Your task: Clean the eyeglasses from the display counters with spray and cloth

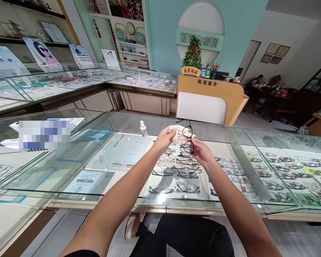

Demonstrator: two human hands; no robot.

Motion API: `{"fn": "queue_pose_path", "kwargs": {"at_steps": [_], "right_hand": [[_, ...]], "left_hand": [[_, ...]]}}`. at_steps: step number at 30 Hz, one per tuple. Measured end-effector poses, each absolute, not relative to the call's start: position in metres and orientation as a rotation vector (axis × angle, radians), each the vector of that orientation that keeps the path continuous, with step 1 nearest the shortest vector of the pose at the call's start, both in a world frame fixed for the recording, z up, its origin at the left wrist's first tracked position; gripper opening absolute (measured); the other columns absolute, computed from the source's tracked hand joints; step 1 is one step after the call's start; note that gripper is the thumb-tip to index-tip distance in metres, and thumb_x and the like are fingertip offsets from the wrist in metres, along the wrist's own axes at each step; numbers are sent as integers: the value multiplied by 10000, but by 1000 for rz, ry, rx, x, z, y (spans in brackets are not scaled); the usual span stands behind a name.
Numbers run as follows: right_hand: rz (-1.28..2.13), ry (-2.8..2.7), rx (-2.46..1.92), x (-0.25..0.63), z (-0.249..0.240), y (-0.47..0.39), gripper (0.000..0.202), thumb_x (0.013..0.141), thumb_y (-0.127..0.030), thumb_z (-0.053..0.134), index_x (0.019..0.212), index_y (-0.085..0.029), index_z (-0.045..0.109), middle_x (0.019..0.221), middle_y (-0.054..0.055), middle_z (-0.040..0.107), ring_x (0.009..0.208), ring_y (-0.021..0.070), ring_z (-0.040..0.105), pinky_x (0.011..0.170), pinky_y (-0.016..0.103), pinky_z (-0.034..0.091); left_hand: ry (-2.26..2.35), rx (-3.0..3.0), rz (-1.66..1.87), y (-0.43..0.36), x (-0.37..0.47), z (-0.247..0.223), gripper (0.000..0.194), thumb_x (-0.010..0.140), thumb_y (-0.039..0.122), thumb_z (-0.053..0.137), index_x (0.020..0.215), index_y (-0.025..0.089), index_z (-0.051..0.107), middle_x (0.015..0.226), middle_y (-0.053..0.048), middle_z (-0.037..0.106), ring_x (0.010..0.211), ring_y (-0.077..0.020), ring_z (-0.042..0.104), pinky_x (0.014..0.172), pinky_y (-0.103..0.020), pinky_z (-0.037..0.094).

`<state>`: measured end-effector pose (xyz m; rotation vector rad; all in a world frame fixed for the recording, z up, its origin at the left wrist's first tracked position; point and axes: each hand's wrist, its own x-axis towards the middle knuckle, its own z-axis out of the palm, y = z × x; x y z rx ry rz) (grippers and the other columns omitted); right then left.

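Above the glass counter, my left hand point(164, 138) is closed on a cream-coloured cloth point(178, 132), which bunches out past the fingers. My right hand point(201, 151) pinches a pair of round, black-rimmed eyeglasses point(187, 147) by the frame. The eyeglasses are turned on end, one lens above the other, and the cloth lies right behind or against the upper lens; whether it touches is hard to tell. A small white bottle point(143, 129) stands upright on the glass to the left of my left hand.
Under the glass counter top point(131, 187) lie rows of eyeglasses point(187, 188). White printed stands point(48, 134) rest on the counter at left. Beyond are further display cases point(147, 82) and a wooden cashier desk point(211, 91) with a plant point(192, 55). People sit at the far right.
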<state>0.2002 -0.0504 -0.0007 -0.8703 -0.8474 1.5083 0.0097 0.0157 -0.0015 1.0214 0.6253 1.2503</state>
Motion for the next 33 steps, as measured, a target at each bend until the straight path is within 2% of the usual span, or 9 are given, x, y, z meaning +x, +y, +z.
{"fn": "queue_pose_path", "kwargs": {"at_steps": [5, 12, 14, 18, 22, 25, 28, 30, 33], "right_hand": [[1494, -817, -880, 206, 1, -50, 401, 656, -484, 964, 894, -207, 799, 635, -43, 536, 577, 94, 413, 513, 249, 335], [1408, -765, -818, 220, 4, -45, 395, 683, -476, 949, 933, -213, 791, 610, -60, 478, 573, 92, 410, 499, 243, 327], [1396, -741, -825, 222, 4, -44, 399, 686, -474, 951, 943, -213, 791, 607, -62, 464, 572, 92, 408, 492, 239, 322], [1388, -693, -838, 224, 3, -42, 417, 665, -471, 965, 947, -217, 790, 619, -67, 460, 566, 89, 385, 483, 241, 309], [1373, -666, -857, 227, 0, -38, 416, 669, -476, 956, 957, -230, 784, 599, -79, 438, 540, 92, 352, 486, 259, 306], [1354, -649, -851, 229, -1, -36, 433, 665, -490, 958, 969, -237, 781, 594, -85, 404, 536, 87, 342, 490, 258, 299], [1303, -641, -840, 231, -1, -35, 437, 660, -501, 953, 964, -243, 775, 580, -95, 337, 521, 88, 305, 484, 270, 274], [1240, -625, -853, 233, -1, -34, 427, 664, -511, 937, 961, -251, 773, 570, -103, 288, 511, 92, 260, 480, 288, 258], [1165, -588, -884, 237, -2, -33, 438, 660, -530, 920, 975, -263, 777, 565, -109, 250, 513, 101, 214, 481, 309, 248]], "left_hand": [[655, 972, 1388, 18, 5, 4, 422, 785, 436, 881, 1060, 177, 691, 967, -41, 747, 838, -164, 698, 749, -276, 568], [801, 831, 1607, 31, -15, 10, 308, 832, 322, 782, 1085, 218, 642, 1032, -31, 715, 837, -148, 675, 680, -246, 539], [878, 782, 1599, 38, -19, 6, 386, 802, 234, 758, 1159, 236, 612, 1033, -27, 699, 807, -141, 668, 648, -238, 515], [943, 652, 1583, 56, -25, -7, 764, 757, 129, 713, 1434, 302, 404, 1045, -26, 676, 790, -137, 676, 663, -245, 510], [877, 683, 1592, 74, -29, -20, 878, 762, 130, 713, 1513, 350, 313, 1314, -101, 639, 1077, -173, 707, 897, -326, 566], [962, 799, 1524, 77, -30, -24, 773, 796, 188, 734, 1471, 349, 396, 1516, -138, 526, 1341, -221, 615, 1121, -413, 488], [1060, 1022, 1576, 66, -25, -20, 614, 811, 206, 740, 1371, 309, 512, 1521, -117, 525, 1437, -244, 518, 1224, -426, 379], [1148, 1355, 1687, 49, -18, -14, 432, 828, 219, 730, 1239, 270, 609, 1378, -97, 608, 1330, -252, 560, 1182, -416, 405], [1109, 1877, 1780, 16, -2, -6, 185, 879, 268, 706, 1061, 239, 686, 995, -55, 646, 978, -228, 608, 985, -388, 485]]}}
